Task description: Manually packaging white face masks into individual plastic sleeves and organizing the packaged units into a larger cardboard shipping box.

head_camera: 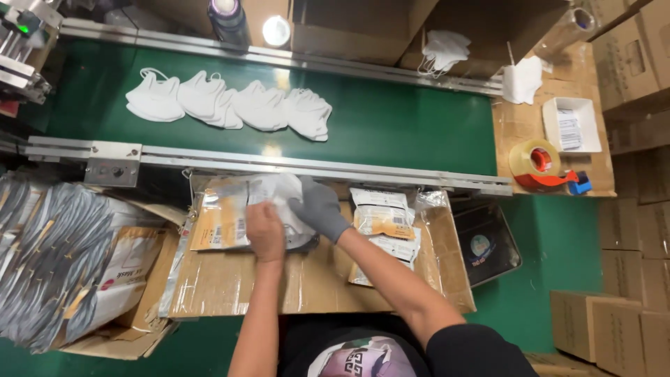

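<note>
Single view, from a camera worn on the person's head, looking almost straight down and slightly forward onto the cardboard-covered tabletop (230, 283). The wearer's chest fills the frame edge at 6 o'clock, and both forearms run up from there toward centre, so the view sits close above the work, within arm's reach. Forward is toward 12 o'clock, where the green conveyor belt (391, 119) crosses the frame from 9 to 3 o'clock at a slight tilt, farther from the lens. Stacked cartons (614, 321) lie at 4 o'clock, on the floor, well below. No second view shares this scene
</note>
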